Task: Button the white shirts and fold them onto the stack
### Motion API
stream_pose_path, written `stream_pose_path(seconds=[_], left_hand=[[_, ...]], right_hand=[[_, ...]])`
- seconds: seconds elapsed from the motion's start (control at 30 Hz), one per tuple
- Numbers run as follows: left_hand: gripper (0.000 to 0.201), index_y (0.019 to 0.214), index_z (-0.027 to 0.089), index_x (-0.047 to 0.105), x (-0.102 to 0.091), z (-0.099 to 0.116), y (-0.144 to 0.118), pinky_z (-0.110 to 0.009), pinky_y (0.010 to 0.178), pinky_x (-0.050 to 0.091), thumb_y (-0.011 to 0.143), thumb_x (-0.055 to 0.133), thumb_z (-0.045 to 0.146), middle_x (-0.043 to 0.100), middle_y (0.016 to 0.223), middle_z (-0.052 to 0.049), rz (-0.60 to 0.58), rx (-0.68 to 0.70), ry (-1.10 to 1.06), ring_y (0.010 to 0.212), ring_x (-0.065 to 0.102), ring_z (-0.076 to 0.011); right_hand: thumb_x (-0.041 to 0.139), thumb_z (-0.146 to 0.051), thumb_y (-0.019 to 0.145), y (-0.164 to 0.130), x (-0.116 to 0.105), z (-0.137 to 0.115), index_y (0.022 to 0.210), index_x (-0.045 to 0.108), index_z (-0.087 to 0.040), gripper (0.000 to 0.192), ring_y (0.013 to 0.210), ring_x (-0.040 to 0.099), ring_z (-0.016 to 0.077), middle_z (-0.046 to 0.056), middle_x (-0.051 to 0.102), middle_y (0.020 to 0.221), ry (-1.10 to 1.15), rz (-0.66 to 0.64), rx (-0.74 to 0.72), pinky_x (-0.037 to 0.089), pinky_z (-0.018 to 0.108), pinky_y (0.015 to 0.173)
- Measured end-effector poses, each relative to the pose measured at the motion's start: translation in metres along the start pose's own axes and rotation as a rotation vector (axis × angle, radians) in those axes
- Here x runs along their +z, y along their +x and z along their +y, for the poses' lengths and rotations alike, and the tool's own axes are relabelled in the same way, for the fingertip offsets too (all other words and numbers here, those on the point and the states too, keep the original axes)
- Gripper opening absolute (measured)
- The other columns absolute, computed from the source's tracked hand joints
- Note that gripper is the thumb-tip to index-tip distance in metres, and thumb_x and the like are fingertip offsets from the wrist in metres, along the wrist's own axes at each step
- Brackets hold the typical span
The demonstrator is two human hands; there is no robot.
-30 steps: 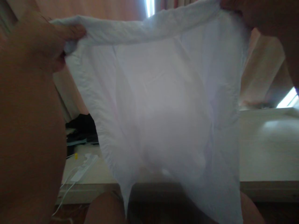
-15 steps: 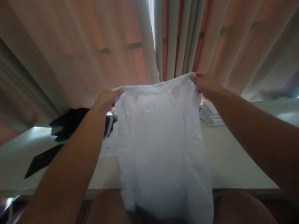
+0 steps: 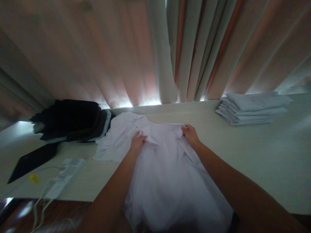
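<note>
Head view, looking down along both bare forearms: a white shirt (image 3: 170, 168) lies spread on a pale table (image 3: 267, 155), its upper edge toward the curtains (image 3: 109, 58) and its lower part hanging over the near edge toward the person's lap. The left hand (image 3: 137, 142) rests on the cloth at the top left, fingers curled and apparently pinching a fold near the collar; the right hand (image 3: 190, 134) is closed on the top right edge in a matching pinch. Motion blur and dim light leave it uncertain how much fabric each hand has gathered.

The cloth looks thin, light and wholly limp, so it will likely drape, wrinkle and slide on the smooth tabletop rather than keep any shape. Judged from this, the surest holds are the two shoulder corners or the collar seam, where doubled fabric gives the fingers something firmer than the single layer of the body panel. It is not fragile, though a one-sided pull would skew it.

To the left, a heap of dark clothing (image 3: 70, 119) sits against the curtains, touching the shirt's spread sleeve. A white power strip (image 3: 65, 174) with its cord lies near the left front edge. Well apart on the right stands a stack of folded white garments (image 3: 252, 108).
</note>
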State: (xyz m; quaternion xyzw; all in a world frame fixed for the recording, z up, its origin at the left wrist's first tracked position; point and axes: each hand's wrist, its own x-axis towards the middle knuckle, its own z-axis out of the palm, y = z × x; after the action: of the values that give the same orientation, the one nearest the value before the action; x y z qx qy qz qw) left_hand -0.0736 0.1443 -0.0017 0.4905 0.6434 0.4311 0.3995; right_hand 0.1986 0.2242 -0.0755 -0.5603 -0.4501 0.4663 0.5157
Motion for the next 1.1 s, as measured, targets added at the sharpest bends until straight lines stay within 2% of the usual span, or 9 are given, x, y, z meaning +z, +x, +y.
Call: stream_pose_path(seconds=[0.07, 0.17, 0.33, 0.5, 0.63, 0.73, 0.9, 1.0, 1.1], left_hand=[[0.039, 0.106, 0.022, 0.061, 0.004, -0.010, 0.002, -0.046, 0.088, 0.049, 0.070, 0.074, 0.021, 0.069, 0.101, -0.012, 0.025, -0.013, -0.002, 0.110, 0.062, -0.0310], [0.038, 0.108, 0.022, 0.058, -0.002, -0.019, 0.001, -0.043, 0.084, 0.049, 0.073, 0.072, 0.023, 0.070, 0.103, -0.012, 0.054, -0.026, -0.002, 0.109, 0.063, -0.0296], [0.036, 0.111, 0.025, 0.057, -0.022, -0.017, -0.022, -0.041, 0.077, 0.053, 0.078, 0.070, 0.031, 0.072, 0.096, -0.010, 0.043, -0.052, 0.023, 0.100, 0.067, -0.0282], [0.033, 0.110, 0.023, 0.063, -0.007, -0.006, -0.067, -0.040, 0.073, 0.056, 0.082, 0.064, 0.041, 0.072, 0.093, -0.010, 0.123, 0.022, -0.057, 0.095, 0.069, -0.0286], [0.028, 0.101, 0.023, 0.066, 0.020, -0.007, -0.097, -0.036, 0.073, 0.057, 0.082, 0.063, 0.044, 0.073, 0.090, -0.007, 0.212, 0.035, -0.144, 0.090, 0.070, -0.0252], [0.024, 0.091, 0.023, 0.068, 0.036, -0.011, -0.114, -0.032, 0.067, 0.057, 0.078, 0.068, 0.042, 0.073, 0.082, -0.005, 0.153, 0.061, -0.165, 0.079, 0.070, -0.0222], [0.022, 0.090, 0.022, 0.073, 0.049, -0.014, -0.128, -0.030, 0.066, 0.056, 0.077, 0.069, 0.039, 0.075, 0.086, -0.005, 0.064, 0.096, -0.188, 0.078, 0.071, -0.0217], [0.021, 0.092, 0.022, 0.074, 0.051, -0.015, -0.127, -0.031, 0.069, 0.057, 0.078, 0.069, 0.037, 0.076, 0.090, -0.006, 0.048, 0.080, -0.196, 0.081, 0.071, -0.0225], [0.020, 0.092, 0.022, 0.076, 0.050, -0.015, -0.126, -0.032, 0.077, 0.057, 0.078, 0.069, 0.034, 0.077, 0.096, -0.006, 0.031, 0.096, -0.211, 0.088, 0.071, -0.0230]], right_hand=[[0.070, -0.040, 0.071, -0.001, 0.004, 0.008, 0.087, 0.057, -0.020, 0.028, 0.068, 0.064, 0.0185, 0.003, 0.066, 0.072, 0.069, -0.026, 0.020, 0.053, 0.030, 0.062], [0.071, -0.042, 0.070, -0.010, 0.003, 0.003, 0.101, 0.054, -0.024, 0.039, 0.076, 0.068, 0.0201, 0.003, 0.069, 0.083, 0.185, -0.076, 0.048, 0.057, 0.034, 0.069], [0.079, -0.038, 0.070, -0.055, -0.007, -0.036, 0.117, 0.051, -0.029, 0.055, 0.073, 0.066, 0.0164, -0.001, 0.069, 0.089, 0.364, -0.247, 0.069, 0.058, 0.032, 0.067], [0.081, -0.029, 0.070, -0.117, -0.010, -0.072, 0.120, 0.049, -0.030, 0.059, 0.074, 0.065, 0.0159, -0.001, 0.071, 0.090, 0.329, -0.367, -0.030, 0.056, 0.030, 0.067], [0.077, -0.032, 0.076, -0.161, -0.013, -0.070, 0.121, 0.050, -0.033, 0.053, 0.069, 0.064, 0.0175, -0.003, 0.069, 0.083, 0.255, -0.289, -0.089, 0.055, 0.033, 0.068], [0.074, -0.035, 0.080, -0.186, -0.017, -0.058, 0.120, 0.056, -0.036, 0.044, 0.070, 0.063, 0.0201, -0.002, 0.067, 0.080, 0.151, -0.178, -0.160, 0.055, 0.037, 0.069], [0.065, -0.037, 0.089, -0.202, -0.017, -0.051, 0.116, 0.069, -0.037, 0.028, 0.095, 0.062, 0.0242, 0.004, 0.063, 0.101, -0.158, -0.118, -0.345, 0.052, 0.042, 0.088], [0.068, -0.034, 0.087, -0.203, -0.011, -0.052, 0.115, 0.067, -0.038, 0.028, 0.088, 0.061, 0.0228, 0.003, 0.062, 0.095, -0.098, -0.076, -0.349, 0.053, 0.041, 0.083], [0.075, -0.033, 0.081, -0.204, -0.003, -0.050, 0.099, 0.068, -0.033, 0.019, 0.083, 0.063, 0.0222, 0.002, 0.066, 0.090, 0.020, -0.063, -0.291, 0.055, 0.040, 0.080]])
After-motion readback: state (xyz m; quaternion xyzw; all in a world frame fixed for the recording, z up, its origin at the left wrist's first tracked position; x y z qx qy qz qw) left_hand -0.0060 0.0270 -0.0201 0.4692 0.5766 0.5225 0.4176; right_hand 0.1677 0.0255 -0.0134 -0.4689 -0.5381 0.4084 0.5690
